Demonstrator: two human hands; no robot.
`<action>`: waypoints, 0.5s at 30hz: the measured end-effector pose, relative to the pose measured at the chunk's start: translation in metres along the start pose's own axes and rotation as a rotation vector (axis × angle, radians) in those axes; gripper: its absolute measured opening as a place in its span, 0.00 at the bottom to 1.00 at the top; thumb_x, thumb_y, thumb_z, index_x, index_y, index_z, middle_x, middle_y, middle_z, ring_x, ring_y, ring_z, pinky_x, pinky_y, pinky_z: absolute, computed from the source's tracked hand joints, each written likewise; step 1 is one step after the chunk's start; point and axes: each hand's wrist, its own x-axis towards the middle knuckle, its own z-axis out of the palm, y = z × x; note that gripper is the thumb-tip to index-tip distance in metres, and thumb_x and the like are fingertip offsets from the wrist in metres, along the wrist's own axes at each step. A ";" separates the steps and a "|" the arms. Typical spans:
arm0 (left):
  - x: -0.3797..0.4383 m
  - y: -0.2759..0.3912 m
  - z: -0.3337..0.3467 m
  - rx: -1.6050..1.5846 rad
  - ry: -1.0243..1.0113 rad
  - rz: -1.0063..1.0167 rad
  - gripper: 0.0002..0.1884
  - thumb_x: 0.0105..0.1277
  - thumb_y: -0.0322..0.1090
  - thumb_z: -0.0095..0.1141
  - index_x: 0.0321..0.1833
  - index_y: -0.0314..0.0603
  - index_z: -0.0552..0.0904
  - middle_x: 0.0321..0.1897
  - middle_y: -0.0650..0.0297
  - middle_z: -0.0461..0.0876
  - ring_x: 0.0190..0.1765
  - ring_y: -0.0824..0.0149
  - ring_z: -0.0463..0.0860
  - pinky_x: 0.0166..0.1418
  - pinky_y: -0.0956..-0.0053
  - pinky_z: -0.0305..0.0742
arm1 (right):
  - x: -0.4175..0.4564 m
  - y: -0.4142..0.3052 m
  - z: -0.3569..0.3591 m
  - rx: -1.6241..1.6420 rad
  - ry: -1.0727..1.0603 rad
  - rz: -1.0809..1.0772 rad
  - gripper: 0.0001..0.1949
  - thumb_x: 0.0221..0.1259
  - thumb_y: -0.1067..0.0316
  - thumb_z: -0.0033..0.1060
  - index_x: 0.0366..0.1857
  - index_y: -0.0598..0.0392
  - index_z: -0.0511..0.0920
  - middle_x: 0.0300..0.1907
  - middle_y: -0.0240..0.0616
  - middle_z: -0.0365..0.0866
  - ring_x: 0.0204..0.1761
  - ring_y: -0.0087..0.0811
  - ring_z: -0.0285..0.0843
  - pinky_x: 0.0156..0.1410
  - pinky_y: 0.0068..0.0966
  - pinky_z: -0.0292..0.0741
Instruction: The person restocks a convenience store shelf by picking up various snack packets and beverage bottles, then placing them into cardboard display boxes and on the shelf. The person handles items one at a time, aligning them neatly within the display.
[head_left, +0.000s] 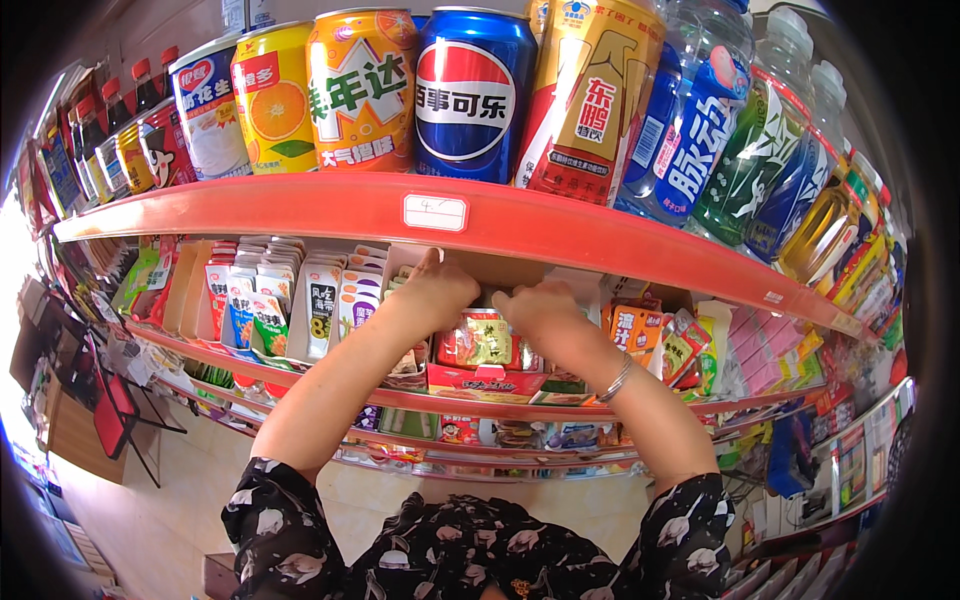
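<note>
Both hands reach into the shelf below a red shelf edge. My left hand (442, 292) is bent at the upper left of a red cardboard display box (487, 383), thumb pointing up. My right hand (541, 311) is at the box's upper right, its fingers curled toward the box and a silver bangle on the wrist. Between the hands, a red snack packet (486, 341) with a pale label stands in the box. Behind them is a brown cardboard surface (491, 268). The fingertips are partly hidden, so any grip is unclear.
Above, the red shelf edge (315, 206) carries a Pepsi can (474, 97), other drink cans and plastic bottles (697, 127). Boxes of snack sachets (322, 307) flank the left arm; orange packets (634, 330) lie right. Lower shelves hold more packets. A red folding chair (114, 416) stands left.
</note>
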 end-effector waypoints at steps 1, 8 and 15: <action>0.001 0.001 0.001 0.002 -0.013 0.001 0.13 0.56 0.25 0.61 0.44 0.44 0.86 0.41 0.54 0.86 0.55 0.48 0.82 0.62 0.51 0.75 | 0.002 -0.002 0.001 -0.036 -0.020 -0.008 0.09 0.54 0.77 0.57 0.39 0.56 0.76 0.30 0.45 0.84 0.38 0.46 0.86 0.41 0.40 0.79; 0.015 0.002 0.010 0.089 0.018 -0.020 0.13 0.54 0.23 0.58 0.41 0.46 0.87 0.42 0.52 0.86 0.52 0.49 0.83 0.61 0.54 0.76 | 0.012 -0.005 0.014 -0.122 -0.156 0.013 0.08 0.54 0.75 0.58 0.35 0.53 0.85 0.37 0.44 0.87 0.43 0.40 0.87 0.46 0.38 0.79; 0.012 -0.005 0.013 0.089 -0.029 0.021 0.09 0.54 0.28 0.63 0.38 0.48 0.87 0.41 0.57 0.86 0.55 0.54 0.82 0.64 0.53 0.72 | 0.009 0.008 0.023 0.001 -0.151 -0.005 0.11 0.50 0.78 0.59 0.38 0.56 0.84 0.40 0.45 0.84 0.44 0.43 0.85 0.47 0.40 0.81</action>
